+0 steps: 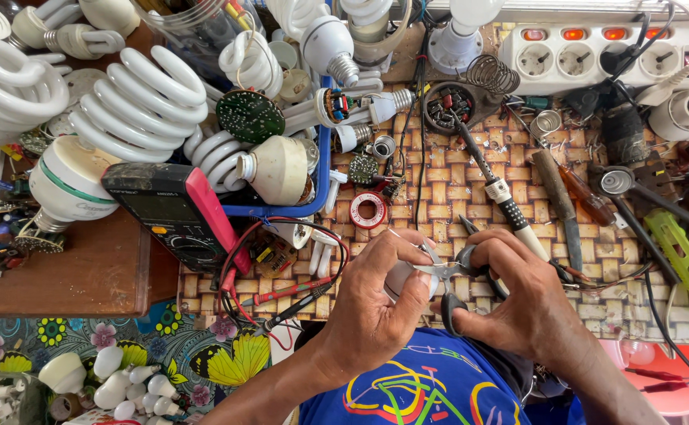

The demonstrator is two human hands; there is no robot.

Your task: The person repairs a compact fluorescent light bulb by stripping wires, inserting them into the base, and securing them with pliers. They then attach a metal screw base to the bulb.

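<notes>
Head view, as I logged it: left hand [376, 303] closed around a small white bulb base [400, 277] above the woven mat [439, 189]; right hand [517, 303] gripped black-handled pliers [456, 269], tips at the base's thin wire. I judged the step to be trimming or pulling that lead. I reckoned the next move needed a steady squeeze while the base was held firm.
</notes>
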